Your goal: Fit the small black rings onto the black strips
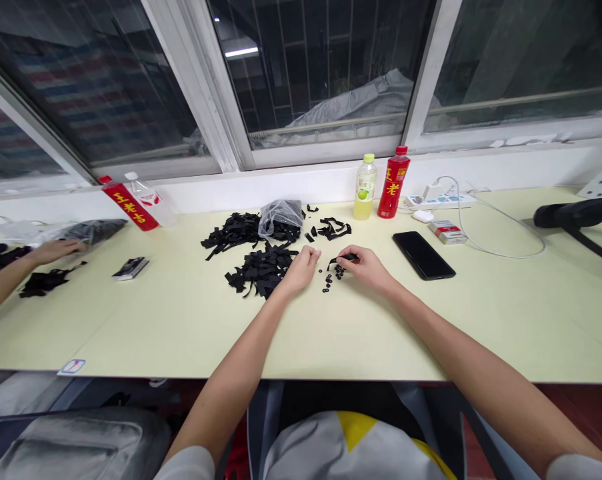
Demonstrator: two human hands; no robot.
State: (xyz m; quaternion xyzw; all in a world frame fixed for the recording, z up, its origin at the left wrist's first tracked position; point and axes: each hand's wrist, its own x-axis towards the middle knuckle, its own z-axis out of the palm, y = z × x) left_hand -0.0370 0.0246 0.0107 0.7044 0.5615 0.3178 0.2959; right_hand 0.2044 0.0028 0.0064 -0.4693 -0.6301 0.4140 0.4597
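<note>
My left hand (301, 265) rests on the pale table (181, 320) with its fingers curled, at the right edge of a pile of black strips (259, 270); what it holds, if anything, is hidden. My right hand (365, 265) pinches a short black strip (345, 257) just above a scatter of small black rings (332, 277). A second heap of black strips (233, 230) lies further back, beside a crumpled clear plastic bag (281, 217). A few loose strips (333, 229) sit behind my hands.
A black phone (423, 255) lies right of my right hand. A yellow-green bottle (365, 187) and a red bottle (393, 183) stand at the back by a power strip (441, 199). Another person's hand (55, 251) works with black strips at far left.
</note>
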